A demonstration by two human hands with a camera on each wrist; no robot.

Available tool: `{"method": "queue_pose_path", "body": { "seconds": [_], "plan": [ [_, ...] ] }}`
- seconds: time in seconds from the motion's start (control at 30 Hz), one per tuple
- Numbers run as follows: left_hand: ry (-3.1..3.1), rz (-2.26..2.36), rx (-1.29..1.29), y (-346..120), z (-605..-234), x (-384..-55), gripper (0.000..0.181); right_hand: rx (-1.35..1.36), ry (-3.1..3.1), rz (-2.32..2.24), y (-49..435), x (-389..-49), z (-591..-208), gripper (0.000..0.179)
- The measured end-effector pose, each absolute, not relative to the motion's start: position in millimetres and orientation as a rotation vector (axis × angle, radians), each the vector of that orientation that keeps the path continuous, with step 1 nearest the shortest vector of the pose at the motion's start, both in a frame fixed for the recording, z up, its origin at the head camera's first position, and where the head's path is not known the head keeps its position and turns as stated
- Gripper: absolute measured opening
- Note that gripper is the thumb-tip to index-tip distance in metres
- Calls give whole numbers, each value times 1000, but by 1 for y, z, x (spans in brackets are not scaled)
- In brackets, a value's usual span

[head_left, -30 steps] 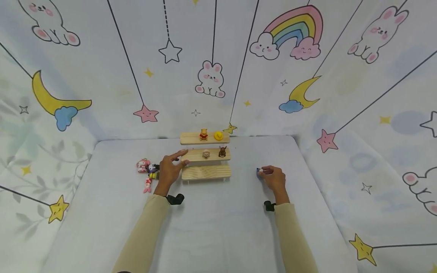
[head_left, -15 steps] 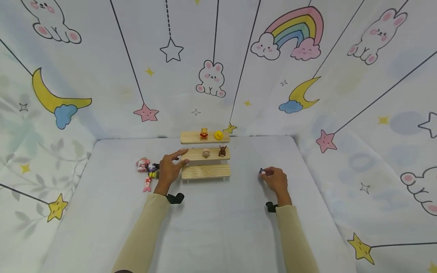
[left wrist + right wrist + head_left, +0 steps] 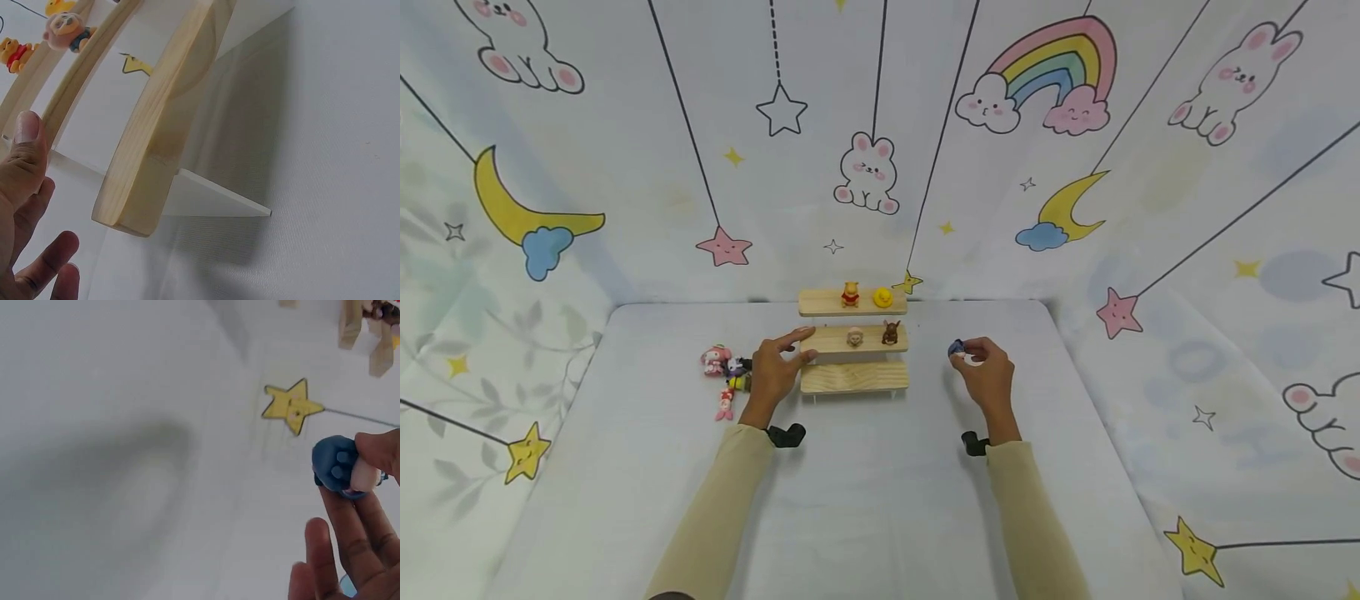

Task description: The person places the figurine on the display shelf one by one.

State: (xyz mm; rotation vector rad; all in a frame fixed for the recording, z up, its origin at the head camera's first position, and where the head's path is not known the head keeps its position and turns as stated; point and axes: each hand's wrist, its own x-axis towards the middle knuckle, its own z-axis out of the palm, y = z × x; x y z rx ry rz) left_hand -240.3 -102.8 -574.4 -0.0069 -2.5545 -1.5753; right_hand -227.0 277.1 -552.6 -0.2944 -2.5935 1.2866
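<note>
My left hand (image 3: 772, 372) holds the left end of the middle plank of a three-step wooden display shelf (image 3: 854, 377). Its thumb lies against the plank's front edge in the left wrist view, with the other fingers spread below. Off to the shelf's right, my right hand (image 3: 991, 373) pinches a small blue figurine (image 3: 334, 464) with a pale muzzle between thumb and fingers, above the table. On the top plank stand a bear figurine in a red shirt (image 3: 850, 295) and a yellow duck (image 3: 883, 297). The middle plank bears a pale figurine (image 3: 854, 337) and a brown one (image 3: 891, 332).
Left of the shelf lies a cluster of small figurines: a pink-and-white one (image 3: 714, 361), a dark-and-purple one (image 3: 734, 367), a yellow-green one (image 3: 740, 382) and a red-and-pink one (image 3: 725, 404). A white cloth covers the table (image 3: 880, 500); a printed backdrop rises behind.
My right hand has lifted the blue figurine and carried it up and left, toward the shelf. The left hand keeps its place on the shelf.
</note>
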Motion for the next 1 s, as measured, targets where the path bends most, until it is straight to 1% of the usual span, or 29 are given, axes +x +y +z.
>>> {"method": "queue_pose_path", "body": {
  "seconds": [0.2, 0.47, 0.67, 1.0],
  "plan": [
    [-2558, -1577, 8, -103, -574, -240, 45, -191, -2499, 1313, 249, -232, -540, 30],
    [-2561, -1580, 1, -102, -573, -239, 45, -109, -2504, 1308, 219, -232, -528, 35],
    [-2563, -1579, 6, -103, -573, -240, 45, -74, -2498, 1322, 207, -227, -528, 35],
    [-2548, -1595, -8, -103, -573, -238, 44, -105, -2539, 1320, 194, -218, -535, 31]
  ]
}}
